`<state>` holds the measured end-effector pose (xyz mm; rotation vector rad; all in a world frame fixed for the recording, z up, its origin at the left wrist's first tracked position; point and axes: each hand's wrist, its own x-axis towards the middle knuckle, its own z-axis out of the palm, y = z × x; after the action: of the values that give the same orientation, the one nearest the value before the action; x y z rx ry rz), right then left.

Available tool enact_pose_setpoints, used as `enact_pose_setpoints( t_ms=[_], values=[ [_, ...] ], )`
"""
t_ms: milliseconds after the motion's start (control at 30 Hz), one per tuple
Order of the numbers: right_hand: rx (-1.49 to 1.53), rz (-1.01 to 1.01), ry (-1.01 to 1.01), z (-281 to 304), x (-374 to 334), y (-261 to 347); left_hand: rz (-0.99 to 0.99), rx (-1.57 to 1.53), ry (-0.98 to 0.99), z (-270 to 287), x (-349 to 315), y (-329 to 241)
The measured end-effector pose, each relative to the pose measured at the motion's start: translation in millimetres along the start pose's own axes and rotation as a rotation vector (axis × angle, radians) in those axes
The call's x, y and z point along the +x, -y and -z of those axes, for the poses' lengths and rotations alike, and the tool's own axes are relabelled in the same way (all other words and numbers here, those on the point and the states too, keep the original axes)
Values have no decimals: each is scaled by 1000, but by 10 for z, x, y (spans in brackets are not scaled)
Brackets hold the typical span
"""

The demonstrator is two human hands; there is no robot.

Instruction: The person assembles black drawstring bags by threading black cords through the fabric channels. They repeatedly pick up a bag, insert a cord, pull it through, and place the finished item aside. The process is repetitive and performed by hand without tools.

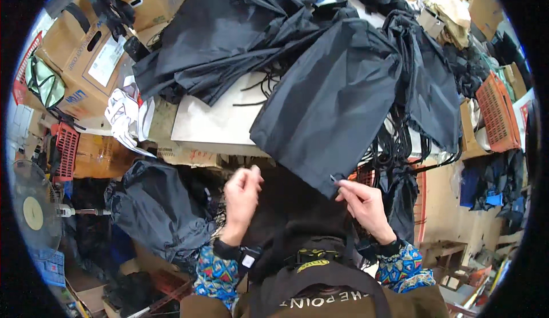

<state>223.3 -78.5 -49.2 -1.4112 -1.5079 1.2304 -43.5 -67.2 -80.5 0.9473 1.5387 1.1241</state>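
Note:
A black fabric bag hangs off the front edge of the white table, its lower corner coming down toward me. At that corner my right hand is closed, thumb and forefinger pinched on the fabric. A small shiny piece shows just beside those fingertips; its kind is unclear. My left hand is raised in front of the table edge, apart from the bag, with its fingers curled in. Whatever those fingers may hold is hidden. More black bags lie heaped on the table, and black cords dangle on the right.
Cardboard boxes and white straps are at the left. Below them, a black fabric bundle hangs near a fan. An orange plastic basket stands at the right, beside more piled fabric.

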Motion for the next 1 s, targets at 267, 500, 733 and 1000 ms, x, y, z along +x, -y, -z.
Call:
enact_pose_setpoints(
  t_ms=[267, 500, 733, 1000],
  values=[
    [-3, -19, -283, 6, -81, -102, 150, -121, 345, -904, -270, 143],
    [-164, 227, -325, -106, -14, -121, -848, 438, -118, -904, 68, -296],
    [-325, 368, -247, -398, 247, 98, -59, -320, 300, -822, 33, -364],
    [-288, 480, -184, -360, 398, 117, -319, 93, 219, -753, 17, -369]
  ],
)
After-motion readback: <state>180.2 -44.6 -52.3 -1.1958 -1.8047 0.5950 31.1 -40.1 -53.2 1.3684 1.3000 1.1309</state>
